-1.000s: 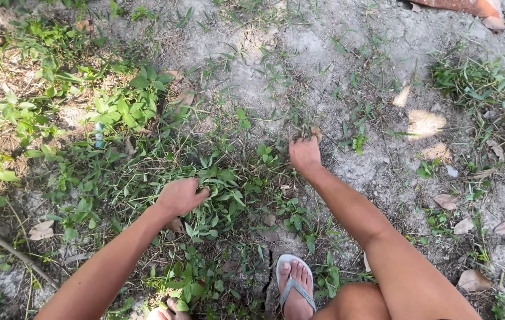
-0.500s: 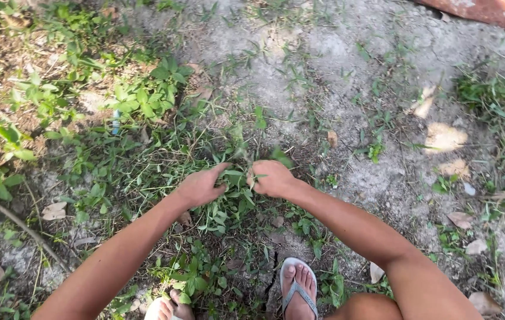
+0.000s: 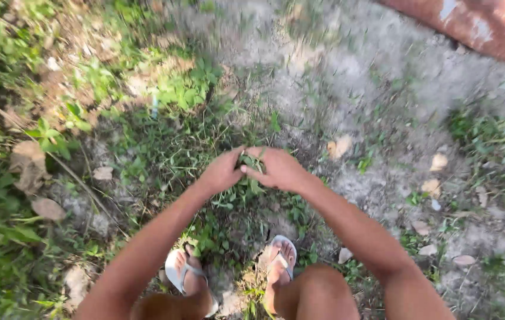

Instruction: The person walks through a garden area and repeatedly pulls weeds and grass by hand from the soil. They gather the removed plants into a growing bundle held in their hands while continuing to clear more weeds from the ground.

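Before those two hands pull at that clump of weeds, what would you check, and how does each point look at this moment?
1. Both hands on the weed clump: ok; left hand and right hand meet around it.
2. Fingers closed on the stems: ok, they look curled shut.
3. Roots loose or still held in the soil: cannot tell, hidden under the leaves.
4. Feet planted: ok; left sandal and right sandal rest flat on the ground.
5. Sharp view of the grip: not ok, the picture is blurred.
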